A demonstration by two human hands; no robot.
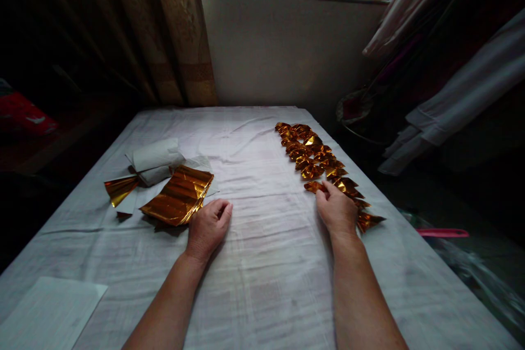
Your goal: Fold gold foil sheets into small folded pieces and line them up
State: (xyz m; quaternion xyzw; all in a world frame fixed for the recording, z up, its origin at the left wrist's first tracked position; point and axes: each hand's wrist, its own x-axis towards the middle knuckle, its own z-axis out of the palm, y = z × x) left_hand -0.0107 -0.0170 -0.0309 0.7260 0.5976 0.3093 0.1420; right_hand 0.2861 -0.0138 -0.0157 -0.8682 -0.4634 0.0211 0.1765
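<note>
White-clothed bench [262,273] stood before pale wall [287,49], curtain [172,22] hung behind, right fingers [325,192] pinched folded foil piece [312,187] beside foil rows [310,171] along right edge, left fingers [222,208] curled together near gold sheets [178,194].

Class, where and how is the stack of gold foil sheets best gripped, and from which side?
Probably pinch the stack of gold foil sheets by its right edge, coming from the right: layered edges show there, near the left hand, while white paper crowds the far left.
</note>
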